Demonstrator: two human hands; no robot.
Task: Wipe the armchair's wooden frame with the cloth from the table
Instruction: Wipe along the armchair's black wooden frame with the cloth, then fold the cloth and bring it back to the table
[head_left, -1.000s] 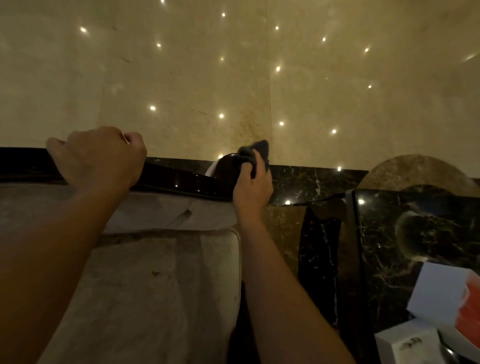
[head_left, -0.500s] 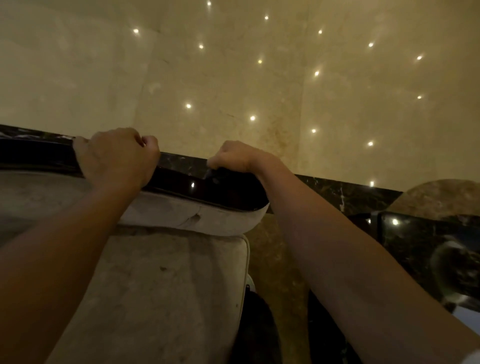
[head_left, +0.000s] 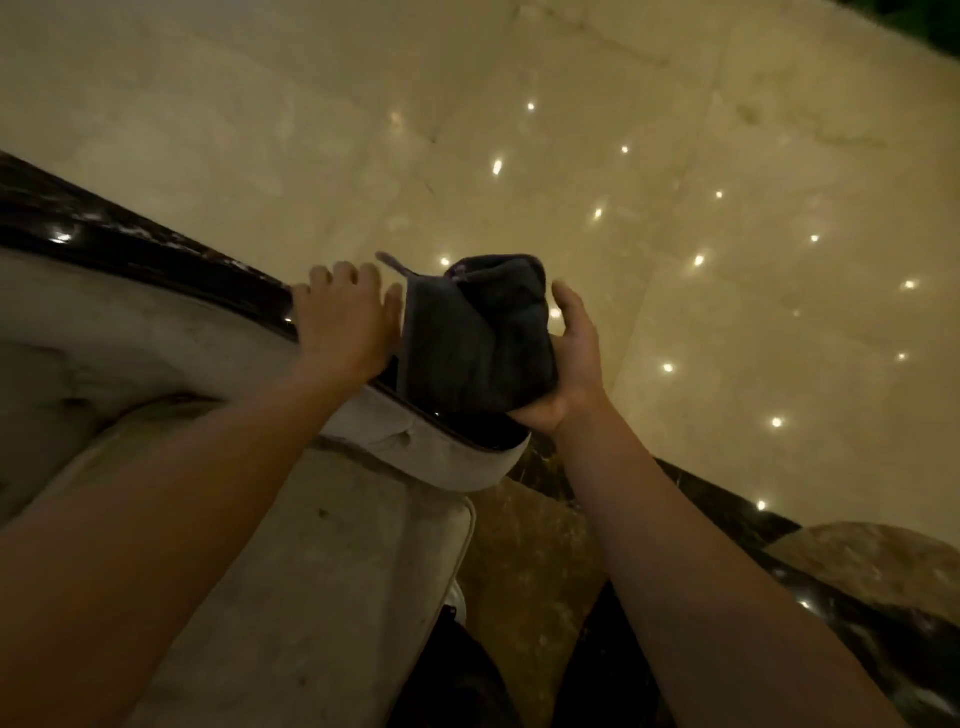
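A dark grey cloth (head_left: 478, 338) is bunched up above the right end of the armchair's dark glossy wooden frame (head_left: 156, 265). My right hand (head_left: 566, 358) cups the cloth from below and from the right, palm turned up. Resting on the frame just left of the cloth is my left hand (head_left: 345, 322), fingers spread and curled over the rail, its edge touching the cloth. The frame runs diagonally from the upper left down to the cloth. Below the frame lies the pale upholstered back and seat cushion (head_left: 322, 571).
Polished beige marble floor (head_left: 675, 130) with light reflections fills the top and right. A dark marble border strip (head_left: 727, 504) runs at the lower right, beside a round brown inlay (head_left: 883, 561). Dark floor lies between the chair and my right arm.
The view has tilted. My right hand went from pressing the cloth on the frame, palm down, to holding it lifted and bunched, palm up. My left hand loosened its grip and now lies beside the cloth.
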